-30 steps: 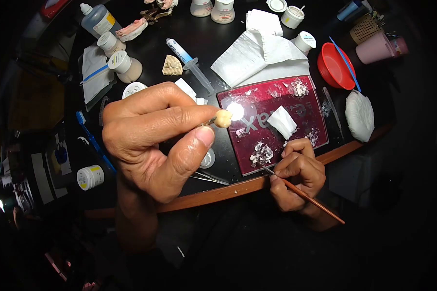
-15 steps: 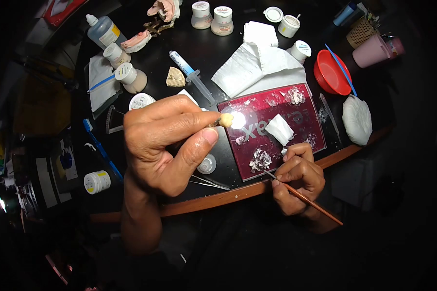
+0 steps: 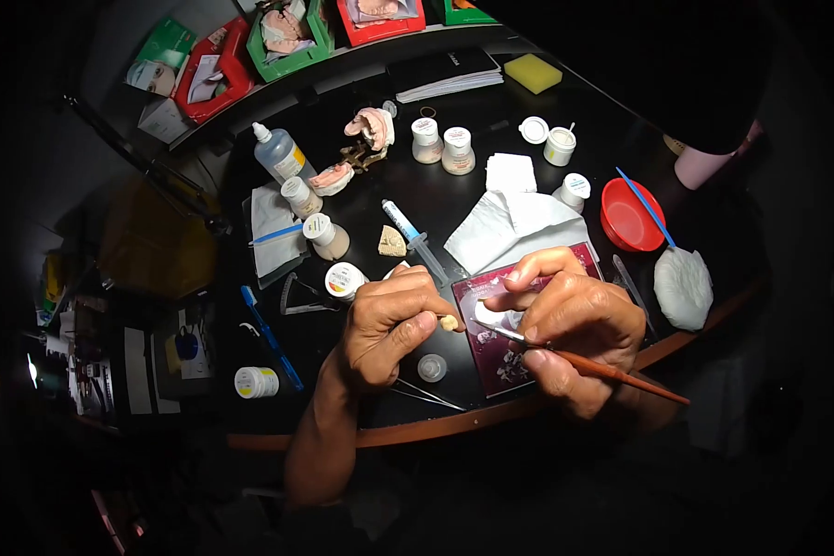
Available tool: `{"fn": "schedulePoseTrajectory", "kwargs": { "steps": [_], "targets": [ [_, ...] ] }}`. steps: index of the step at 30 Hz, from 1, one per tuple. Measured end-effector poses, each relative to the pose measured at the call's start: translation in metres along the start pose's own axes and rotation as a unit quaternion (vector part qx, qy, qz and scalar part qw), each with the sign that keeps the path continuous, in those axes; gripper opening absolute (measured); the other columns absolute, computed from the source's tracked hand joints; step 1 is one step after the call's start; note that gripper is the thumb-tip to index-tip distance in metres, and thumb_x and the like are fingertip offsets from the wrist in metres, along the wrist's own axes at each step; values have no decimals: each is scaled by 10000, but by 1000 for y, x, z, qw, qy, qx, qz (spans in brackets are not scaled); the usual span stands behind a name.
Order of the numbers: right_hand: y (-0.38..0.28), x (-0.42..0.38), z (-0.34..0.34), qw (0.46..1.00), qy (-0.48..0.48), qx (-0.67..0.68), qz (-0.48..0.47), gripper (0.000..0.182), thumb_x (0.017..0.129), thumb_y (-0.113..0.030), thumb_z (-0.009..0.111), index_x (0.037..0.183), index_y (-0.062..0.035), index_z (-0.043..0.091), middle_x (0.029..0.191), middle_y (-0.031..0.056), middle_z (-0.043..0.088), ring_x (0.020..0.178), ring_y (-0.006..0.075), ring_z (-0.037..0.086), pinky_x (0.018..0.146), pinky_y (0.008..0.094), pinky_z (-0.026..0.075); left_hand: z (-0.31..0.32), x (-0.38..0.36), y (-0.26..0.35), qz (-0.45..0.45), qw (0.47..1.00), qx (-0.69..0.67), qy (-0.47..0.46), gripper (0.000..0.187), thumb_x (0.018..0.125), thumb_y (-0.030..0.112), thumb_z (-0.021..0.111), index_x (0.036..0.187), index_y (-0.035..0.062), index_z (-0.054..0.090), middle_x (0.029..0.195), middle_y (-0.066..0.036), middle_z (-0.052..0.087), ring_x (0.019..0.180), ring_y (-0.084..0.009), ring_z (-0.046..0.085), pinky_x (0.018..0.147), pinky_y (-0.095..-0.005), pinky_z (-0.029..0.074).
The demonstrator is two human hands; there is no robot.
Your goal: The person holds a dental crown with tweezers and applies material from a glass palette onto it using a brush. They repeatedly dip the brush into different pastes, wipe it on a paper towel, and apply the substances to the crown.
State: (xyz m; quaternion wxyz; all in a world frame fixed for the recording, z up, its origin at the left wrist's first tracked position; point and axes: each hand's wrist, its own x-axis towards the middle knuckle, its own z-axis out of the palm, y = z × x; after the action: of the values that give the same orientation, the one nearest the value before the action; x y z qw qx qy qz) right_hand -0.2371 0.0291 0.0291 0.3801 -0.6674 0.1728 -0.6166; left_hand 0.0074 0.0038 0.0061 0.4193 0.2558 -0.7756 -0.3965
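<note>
Between the thumb and index finger of my left hand [image 3: 389, 329] is a small yellowish tooth-shaped piece [image 3: 449, 322]. My right hand [image 3: 574, 334] is closed on a thin brush [image 3: 602, 369] with a reddish-brown handle; its tip points left, a short way from the tooth piece, not touching it. Under my right hand lies a dark red glass slab [image 3: 486, 366] with smears of white material, partly hidden by the hand. A folded white tissue [image 3: 500, 227] rests just behind the slab.
A syringe [image 3: 415, 239], a plaster piece [image 3: 392, 241] and jars [image 3: 326, 237] stand behind my left hand. A red bowl [image 3: 628, 218] with a blue stick and a white wrapped pad [image 3: 683, 289] are at the right. A blue toothbrush [image 3: 271, 338] lies left; a dental model [image 3: 371, 130] stands behind.
The view has shifted, showing more of the table's back and the bins. My right hand has lifted from the slab's front edge with the brush, nearer the tooth piece. My left hand is lower.
</note>
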Motion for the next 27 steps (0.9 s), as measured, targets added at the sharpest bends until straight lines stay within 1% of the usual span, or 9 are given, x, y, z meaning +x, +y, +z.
{"fn": "schedulePoseTrajectory", "kwargs": {
  "steps": [3, 6, 7, 10, 16, 19, 21, 25, 27],
  "targets": [
    [13, -7, 13, 1000, 16, 22, -14, 175, 637, 67, 672, 787, -22, 667, 756, 79, 676, 1001, 332, 712, 906, 407, 572, 2, 0, -1, 1, 1000, -17, 6, 410, 969, 288, 537, 892, -37, 774, 742, -104, 655, 691, -197, 545, 756, -383, 396],
    [19, -10, 8, 997, -60, 8, -41, 148, 747, 98, 629, 866, 12, 622, 846, 128, 623, 1102, 306, 621, 992, 551, 654, 0, 0, -4, 20, 999, -31, -7, 384, 962, 249, 537, 945, -55, 771, 751, -120, 662, 680, -213, 552, 737, -386, 407],
    [20, -11, 9, 997, -61, -4, -48, 149, 729, 100, 636, 844, 8, 613, 829, 123, 612, 1081, 307, 627, 956, 536, 674, 0, 0, -5, 22, 999, -40, -10, 352, 953, 210, 548, 986, -57, 774, 756, -119, 654, 694, -221, 555, 734, -384, 413],
    [21, -11, 14, 997, -21, -47, -62, 197, 618, 87, 685, 759, -38, 627, 744, 62, 642, 948, 330, 721, 817, 407, 594, -3, -1, -5, 28, 998, -43, -22, 338, 939, 162, 555, 1054, -60, 783, 754, -109, 645, 694, -224, 558, 728, -383, 416],
    [15, -8, 14, 994, -48, -69, -66, 220, 645, 103, 731, 770, -43, 625, 743, 65, 634, 940, 334, 724, 805, 401, 587, 0, 0, -1, 12, 1000, -14, -11, 412, 953, 271, 538, 915, -76, 758, 707, -124, 631, 645, -217, 542, 697, -386, 404],
    [20, -12, 10, 991, -84, -69, -72, 259, 658, 118, 673, 855, -39, 611, 806, 76, 616, 987, 314, 649, 863, 474, 694, 0, 0, -3, 19, 1000, -18, -12, 370, 939, 231, 547, 952, -62, 773, 705, -110, 625, 643, -212, 534, 694, -382, 398],
    [20, -12, 11, 992, -78, -73, -71, 263, 649, 117, 672, 849, -42, 611, 798, 71, 615, 981, 313, 652, 855, 458, 689, -1, 0, -6, 34, 999, -23, -16, 334, 919, 157, 556, 1036, -33, 805, 705, -79, 616, 640, -198, 521, 697, -369, 385],
    [18, -9, 10, 990, -83, -87, -70, 270, 633, 114, 673, 841, -48, 611, 787, 61, 614, 978, 314, 657, 843, 438, 679, -1, -2, -7, 29, 999, -8, -12, 330, 910, 162, 560, 1009, -30, 810, 678, -70, 593, 620, -186, 499, 678, -365, 372],
    [17, -9, 13, 993, -63, -81, -62, 226, 642, 106, 704, 786, -40, 610, 760, 72, 637, 945, 337, 703, 807, 414, 620, -1, -2, -7, 29, 1000, -7, -8, 326, 906, 164, 562, 992, -30, 810, 668, -68, 581, 610, -183, 490, 671, -366, 369]
  ]
}}
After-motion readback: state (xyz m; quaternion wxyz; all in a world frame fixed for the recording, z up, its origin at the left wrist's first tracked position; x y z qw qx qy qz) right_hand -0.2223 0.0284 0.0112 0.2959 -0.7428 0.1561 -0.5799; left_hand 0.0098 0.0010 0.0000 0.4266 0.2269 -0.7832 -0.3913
